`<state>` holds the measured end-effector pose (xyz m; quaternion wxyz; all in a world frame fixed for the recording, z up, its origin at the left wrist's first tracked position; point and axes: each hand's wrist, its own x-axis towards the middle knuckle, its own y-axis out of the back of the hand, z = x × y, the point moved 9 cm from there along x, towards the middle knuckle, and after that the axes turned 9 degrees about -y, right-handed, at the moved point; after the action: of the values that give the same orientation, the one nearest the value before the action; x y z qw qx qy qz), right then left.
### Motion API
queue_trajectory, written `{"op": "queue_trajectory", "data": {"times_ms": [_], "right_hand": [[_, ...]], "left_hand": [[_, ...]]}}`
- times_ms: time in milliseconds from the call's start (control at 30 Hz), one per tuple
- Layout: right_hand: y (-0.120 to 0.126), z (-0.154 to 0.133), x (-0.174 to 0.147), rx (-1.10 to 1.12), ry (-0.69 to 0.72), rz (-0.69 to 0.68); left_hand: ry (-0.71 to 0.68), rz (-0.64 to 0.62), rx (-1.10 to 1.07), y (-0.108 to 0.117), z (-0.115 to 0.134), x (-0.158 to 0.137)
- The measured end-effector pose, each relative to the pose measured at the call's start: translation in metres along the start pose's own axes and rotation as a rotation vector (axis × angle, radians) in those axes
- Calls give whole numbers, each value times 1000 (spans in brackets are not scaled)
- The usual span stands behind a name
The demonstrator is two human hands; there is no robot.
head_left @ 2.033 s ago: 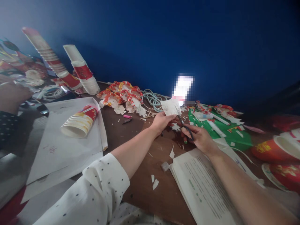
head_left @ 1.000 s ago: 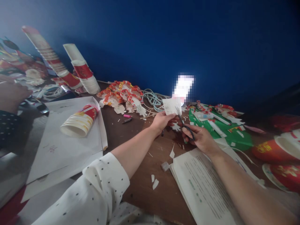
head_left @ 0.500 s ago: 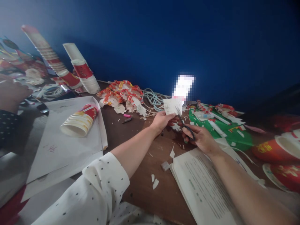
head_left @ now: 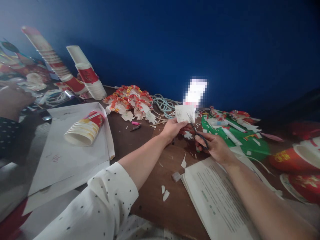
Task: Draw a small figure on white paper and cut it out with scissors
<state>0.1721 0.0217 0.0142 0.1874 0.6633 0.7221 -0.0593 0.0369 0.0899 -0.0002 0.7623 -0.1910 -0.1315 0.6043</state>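
My left hand (head_left: 176, 129) pinches the lower edge of a small white piece of paper (head_left: 182, 113) that bears faint drawn lines. In my right hand (head_left: 212, 144) is a pair of dark-handled scissors (head_left: 201, 137). Their blades point up and left, overlapping the paper's lower right part; whether they are biting into it I cannot make out. Beneath my hands a white cut-out paper shape (head_left: 188, 135) lies on the brown table (head_left: 150, 166), partly hidden.
A pile of red-and-white paper pieces (head_left: 131, 100) and a coiled pale cord (head_left: 162, 106) lie at the back. Stacked paper cups (head_left: 90, 80) stand left; more cups (head_left: 83, 130) lie on a white board (head_left: 60, 160). Right are a green sheet (head_left: 252, 143) and printed pages (head_left: 215, 196). Another person's hand (head_left: 15, 98) is far left.
The paper has turned slightly and shifted a little to the right in my left hand. My right hand with the scissors has barely moved.
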Motion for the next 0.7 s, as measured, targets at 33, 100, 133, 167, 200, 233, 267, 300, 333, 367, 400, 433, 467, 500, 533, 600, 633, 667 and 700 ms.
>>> {"op": "queue_trajectory", "data": {"times_ms": [33,100,133,167,200,233,267,300,333,367,400,433,467,500,533,600,633,667,700], "right_hand": [[0,0,0,-2,-2,2],[1,0,0,-3,-5,4],[1,0,0,-4,-8,6],[1,0,0,-5,-9,10],[1,0,0,-10,-11,13],[1,0,0,-14,-15,17],[1,0,-1,-17,-18,22],[1,0,-1,-18,-21,26],[1,0,-1,-17,-25,28],[0,-1,-1,-16,-29,30],[0,-1,-2,-16,-32,32],[0,-1,-2,-18,-33,34],[0,-2,-2,-22,-32,34],[0,-2,-3,-27,-29,34],[0,-3,-3,-32,-25,33],[0,-3,-3,-29,-18,28],[0,-3,-3,-24,-15,23],[0,-3,-3,-19,-12,15],[0,-3,-2,-16,-9,8]], "left_hand": [[2,1,4,0,0,0],[1,0,8,0,1,0],[1,-2,6,-1,1,0],[1,-4,4,-1,1,0],[2,-4,2,-1,2,-1],[3,-2,-1,-1,2,-1],[5,0,-2,-1,2,-1],[7,2,-3,-1,2,-1],[7,3,-4,-1,2,-2],[8,5,-5,-2,2,-2],[10,6,-4,-1,2,-2],[14,7,-3,-1,1,-2],[17,8,-1,-1,1,-2],[20,12,1,-1,1,-2],[23,14,4,-1,1,-2],[26,15,6,0,1,-2],[28,15,7,0,1,-2],[30,13,6,0,1,-2],[30,11,6,0,1,-2]]}}
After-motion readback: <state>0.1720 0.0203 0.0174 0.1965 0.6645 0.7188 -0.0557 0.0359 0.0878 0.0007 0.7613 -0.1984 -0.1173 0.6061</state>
